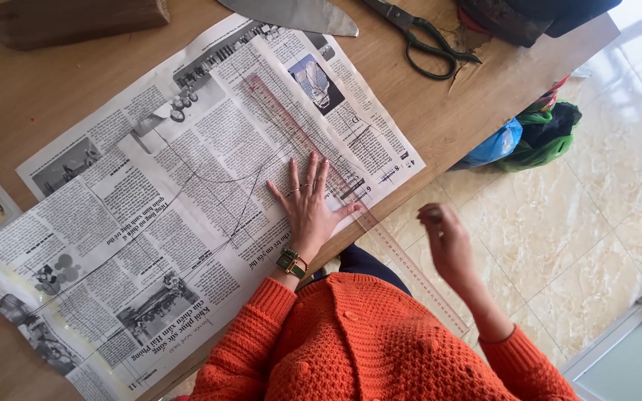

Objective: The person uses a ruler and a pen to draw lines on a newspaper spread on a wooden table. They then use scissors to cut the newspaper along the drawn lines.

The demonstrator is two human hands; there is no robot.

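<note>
Printed grey newspaper sheets (165, 215), pencilled with straight and curved pattern lines, lie spread over the pale wooden table (440, 111). A long clear plastic ruler (313, 160) runs across them from eleven o'clock to five o'clock, its lower end overhanging the table edge. The left hand (307, 206), open with fingers splayed, presses flat on ruler and paper, apparently to keep both from slipping. The right hand (443, 236) hovers off the table at four o'clock, loosely curled; whether it pinches a pencil I cannot tell. Green-handled scissors (426, 41) rest at one o'clock, out of the way.
</note>
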